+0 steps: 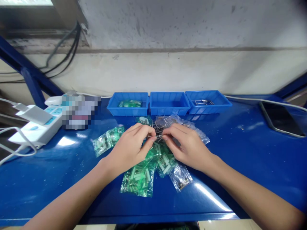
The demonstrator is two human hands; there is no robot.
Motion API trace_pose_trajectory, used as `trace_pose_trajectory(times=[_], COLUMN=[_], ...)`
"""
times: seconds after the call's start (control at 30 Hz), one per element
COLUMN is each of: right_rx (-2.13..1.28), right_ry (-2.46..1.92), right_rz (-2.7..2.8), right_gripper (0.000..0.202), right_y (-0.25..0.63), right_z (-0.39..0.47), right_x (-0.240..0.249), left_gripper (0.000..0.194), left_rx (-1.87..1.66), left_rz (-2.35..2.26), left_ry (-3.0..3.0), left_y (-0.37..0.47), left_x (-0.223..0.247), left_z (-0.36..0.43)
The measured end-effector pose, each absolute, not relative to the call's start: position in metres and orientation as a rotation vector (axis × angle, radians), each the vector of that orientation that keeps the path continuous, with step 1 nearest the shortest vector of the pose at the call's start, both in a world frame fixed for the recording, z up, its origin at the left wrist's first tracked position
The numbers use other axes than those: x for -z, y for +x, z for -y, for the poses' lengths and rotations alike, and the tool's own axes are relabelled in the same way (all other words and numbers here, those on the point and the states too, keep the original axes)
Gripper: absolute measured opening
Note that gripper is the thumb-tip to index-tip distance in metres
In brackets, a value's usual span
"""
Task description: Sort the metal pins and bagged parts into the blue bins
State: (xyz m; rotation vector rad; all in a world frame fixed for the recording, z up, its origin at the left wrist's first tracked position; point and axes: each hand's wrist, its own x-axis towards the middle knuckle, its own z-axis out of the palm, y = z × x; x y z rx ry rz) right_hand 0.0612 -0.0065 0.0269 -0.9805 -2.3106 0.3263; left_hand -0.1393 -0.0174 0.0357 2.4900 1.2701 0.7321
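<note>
Thumb and forefinger of my left hand (134, 143) are pinched on one end of a thin metal rod (158, 136). My right hand (188, 143) pinches the rod's other end, close to the left fingertips. Beneath and behind the fingers lies a pile of small dark metal pieces (159, 128), partly covered by the hands. Green plastic bags (138, 180) with pale pieces inside spread below my left hand, and another green bag (107, 140) lies to its left. A clear bag (181, 177) with small parts is under my right wrist.
Three blue bins stand along the wall: the left bin (127, 111) holds green bags, the middle bin (169, 111) shows a bare floor, the right bin (208, 110) holds metal rods. A white power strip (43, 127) is at left, a phone (281, 118) at right.
</note>
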Motion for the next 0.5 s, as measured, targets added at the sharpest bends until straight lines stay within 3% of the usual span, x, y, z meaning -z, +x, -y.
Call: trace_pose_trajectory(times=[0.27,0.5], right_rx=[-0.345,-0.355], right_ry=[-0.899,-0.929], right_rz=[2.265,2.226], right_gripper=[0.011,0.014], right_y=[0.0599,0.061], right_z=[0.0082,0.006], right_x=[-0.0262,-0.0264], left_gripper=[0.019,0.012], left_rx=[-0.778,-0.907], left_rz=[-1.342,-1.321], left_ry=[2.379,2.328], left_y=[-0.1388,-0.138], left_x=[-0.031,-0.0275], left_z=[0.0165,0.0178])
